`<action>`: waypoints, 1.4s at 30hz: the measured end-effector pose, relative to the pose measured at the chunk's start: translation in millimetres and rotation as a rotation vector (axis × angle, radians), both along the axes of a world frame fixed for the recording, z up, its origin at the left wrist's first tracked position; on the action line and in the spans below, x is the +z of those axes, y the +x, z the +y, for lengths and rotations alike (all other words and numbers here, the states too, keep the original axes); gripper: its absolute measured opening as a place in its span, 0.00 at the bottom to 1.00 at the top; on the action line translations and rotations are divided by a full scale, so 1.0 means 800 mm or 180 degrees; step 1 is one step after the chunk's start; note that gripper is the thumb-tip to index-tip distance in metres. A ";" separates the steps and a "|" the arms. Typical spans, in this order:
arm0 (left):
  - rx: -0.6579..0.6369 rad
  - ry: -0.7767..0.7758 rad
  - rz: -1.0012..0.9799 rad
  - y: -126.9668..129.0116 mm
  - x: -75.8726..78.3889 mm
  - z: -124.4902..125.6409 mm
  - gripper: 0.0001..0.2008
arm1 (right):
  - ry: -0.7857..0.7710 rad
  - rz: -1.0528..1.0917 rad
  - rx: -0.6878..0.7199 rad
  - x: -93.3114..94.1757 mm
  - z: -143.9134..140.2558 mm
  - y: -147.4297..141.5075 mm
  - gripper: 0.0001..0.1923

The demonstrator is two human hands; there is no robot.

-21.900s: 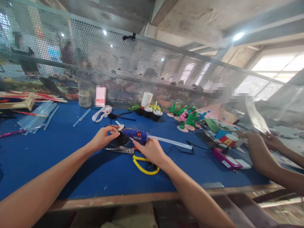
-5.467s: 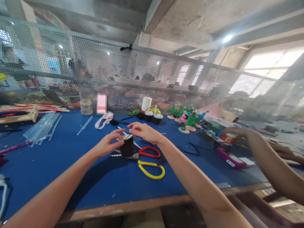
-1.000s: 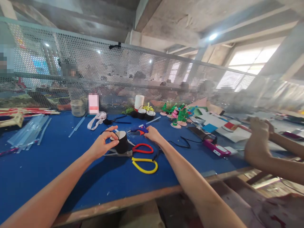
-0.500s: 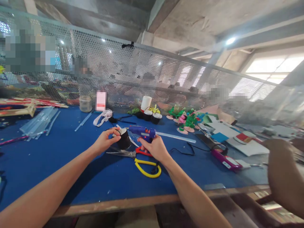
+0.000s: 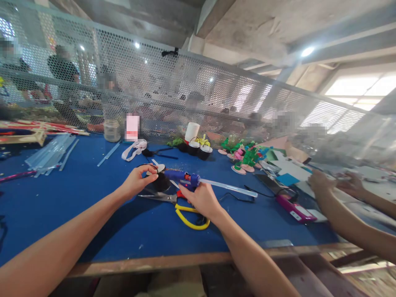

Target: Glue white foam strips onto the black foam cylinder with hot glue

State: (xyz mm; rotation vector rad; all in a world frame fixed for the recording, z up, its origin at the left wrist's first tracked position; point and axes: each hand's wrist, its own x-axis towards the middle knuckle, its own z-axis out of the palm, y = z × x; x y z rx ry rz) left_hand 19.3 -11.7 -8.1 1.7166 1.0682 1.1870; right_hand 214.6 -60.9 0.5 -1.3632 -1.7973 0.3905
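Between thumb and fingers, my left hand (image 5: 142, 178) holds a small black cup (image 5: 161, 183) with a white top and a thin dark handle. My right hand (image 5: 202, 199) is wrapped round a blue hot glue gun (image 5: 184, 178). The gun's front end is at the cup's right side; whether it touches cannot be told. A long clear glue stick (image 5: 230, 187) sticks out of the gun's back. Below both hands, scissors (image 5: 190, 222) with red and yellow handles lie on the blue table (image 5: 123, 239), partly hidden by my right hand.
Two similar black and white cups (image 5: 204, 152) stand at the back beside a white roll (image 5: 192, 132). Several green figures (image 5: 249, 156) sit right of them. Glue sticks (image 5: 51, 154) lie left; a purple power strip (image 5: 296, 209) lies right. A co-worker's arms (image 5: 343, 214) reach in from the right.
The glue gun has tilted, its back end and glue stick now lower, and its tip is closer to the cup. The cup has tipped. A co-worker's hands have come over the papers at right.
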 end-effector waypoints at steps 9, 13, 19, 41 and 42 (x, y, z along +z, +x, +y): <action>-0.0134 -0.0031 0.0050 -0.001 0.000 0.000 0.11 | 0.0092 -0.0038 -0.0102 -0.001 0.002 0.002 0.08; -0.0121 -0.0049 0.0009 0.000 0.002 -0.001 0.10 | 0.0060 -0.0090 -0.0066 0.000 0.000 0.001 0.08; -0.0145 -0.0134 -0.0033 0.000 0.004 -0.002 0.10 | 0.0014 -0.0112 -0.0135 0.000 -0.001 0.000 0.08; -0.0222 -0.0296 -0.0200 -0.002 0.006 0.000 0.15 | 0.0167 -0.0068 -0.0118 0.007 0.003 0.004 0.09; -0.0243 -0.0304 -0.0201 -0.002 0.007 -0.001 0.15 | 0.0184 -0.0072 -0.0124 0.007 0.004 0.005 0.09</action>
